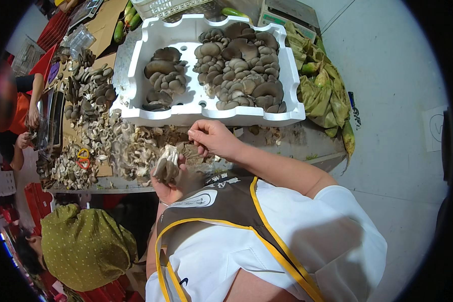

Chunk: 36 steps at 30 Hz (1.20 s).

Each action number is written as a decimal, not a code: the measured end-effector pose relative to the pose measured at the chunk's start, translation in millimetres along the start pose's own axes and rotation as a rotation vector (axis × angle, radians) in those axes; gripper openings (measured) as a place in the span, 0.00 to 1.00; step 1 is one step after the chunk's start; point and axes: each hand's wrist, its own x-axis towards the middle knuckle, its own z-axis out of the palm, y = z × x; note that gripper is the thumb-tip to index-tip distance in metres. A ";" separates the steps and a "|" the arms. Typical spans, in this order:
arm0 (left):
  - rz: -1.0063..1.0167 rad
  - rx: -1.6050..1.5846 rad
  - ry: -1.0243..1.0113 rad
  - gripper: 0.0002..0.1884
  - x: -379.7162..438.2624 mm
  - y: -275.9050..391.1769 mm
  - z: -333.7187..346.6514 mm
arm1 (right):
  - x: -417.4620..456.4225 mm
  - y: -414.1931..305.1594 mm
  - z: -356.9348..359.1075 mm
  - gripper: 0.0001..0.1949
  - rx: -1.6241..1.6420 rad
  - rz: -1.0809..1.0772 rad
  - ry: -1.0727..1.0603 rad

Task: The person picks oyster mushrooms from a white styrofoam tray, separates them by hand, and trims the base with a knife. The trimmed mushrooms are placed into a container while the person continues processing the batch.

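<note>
A small cluster of grey oyster mushrooms (167,168) rests in my left hand (167,190), its pale stems pointing up and its caps down. Just above and to the right is my right hand (216,138), apart from the cluster, with curled fingers and the thumb against them; nothing shows in its grip. Beyond both hands stands a white foam crate (211,117) with a notched rim. Oyster mushrooms (245,71) are packed on its right side, and a smaller row (166,75) lies along its left. White floor shows between the two groups.
Trimmed mushroom scraps (128,147) and orange-handled scissors (83,163) lie left on the table. Husked corn (321,83) and a weighing scale (290,17) are at right. A co-worker's hands (24,139) are far left; a person in dotted green (87,245) is below.
</note>
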 end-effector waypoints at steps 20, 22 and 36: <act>0.031 0.101 0.106 0.32 -2.7 -27.0 21.0 | 6.2 17.3 -0.7 0.08 -0.052 -0.002 -0.142; 0.024 0.128 0.100 0.31 -4.4 -28.0 20.9 | 6.3 17.7 -2.2 0.07 0.035 0.048 -0.184; -0.026 0.439 0.185 0.37 -11.9 -4.9 18.6 | 0.2 2.9 -5.7 0.07 -0.754 -0.638 -0.144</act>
